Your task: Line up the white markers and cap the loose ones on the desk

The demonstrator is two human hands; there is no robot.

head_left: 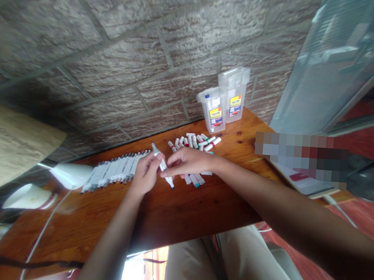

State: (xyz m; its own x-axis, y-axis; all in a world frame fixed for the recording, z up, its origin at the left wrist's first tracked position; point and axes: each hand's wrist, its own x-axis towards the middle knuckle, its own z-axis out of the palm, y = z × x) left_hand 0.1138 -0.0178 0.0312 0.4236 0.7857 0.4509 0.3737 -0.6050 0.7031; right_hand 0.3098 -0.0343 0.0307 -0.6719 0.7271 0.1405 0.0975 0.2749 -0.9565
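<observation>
A white double-ended marker (pixel 163 165) with a blue-grey tip is held at a slant above the wooden table. My left hand (pixel 146 171) is closed round its upper part, thumb on the barrel. My right hand (pixel 188 161) reaches in from the right, its thumb and fingers pinching the lower part of the same marker. Left of my hands, a row of white and grey markers (pixel 114 169) lies side by side. Loose markers (pixel 212 144) with red, green and teal ends lie scattered behind and under my right hand, which partly hides them.
Two clear plastic containers (pixel 216 110) with yellow and blue labels stand by the stone wall (pixel 124 67); the front one has a blue-capped marker inside. White cups (pixel 31 196) lie on their sides at left, near a cable (pixel 48 220). A book-like item (pixel 299 178) lies at right.
</observation>
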